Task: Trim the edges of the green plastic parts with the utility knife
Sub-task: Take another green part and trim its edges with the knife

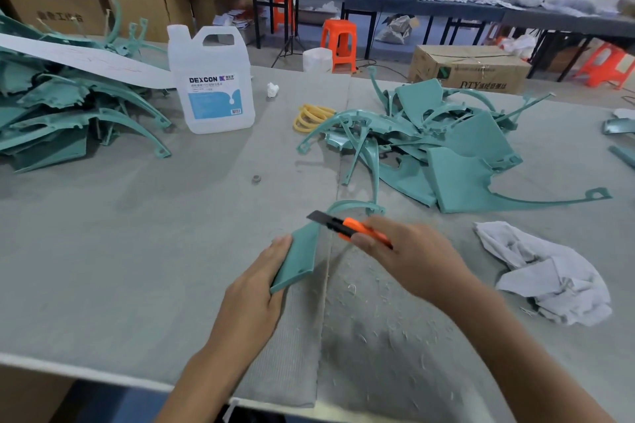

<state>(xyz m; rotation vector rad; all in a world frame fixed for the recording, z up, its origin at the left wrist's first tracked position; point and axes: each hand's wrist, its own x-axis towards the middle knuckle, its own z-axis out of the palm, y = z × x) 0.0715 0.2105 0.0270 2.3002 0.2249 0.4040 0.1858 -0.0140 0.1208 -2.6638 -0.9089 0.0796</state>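
Our left hand (pixel 256 280) grips one part (pixel 299 256), our right hand (pixel 407 257) grips the knife (pixel 343 227); piles (pixel 446 148) at upper right look untrimmed.

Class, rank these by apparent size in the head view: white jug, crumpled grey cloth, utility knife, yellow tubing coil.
1. crumpled grey cloth and white jug: alike, cloth nearer, so unranked
2. utility knife
3. yellow tubing coil
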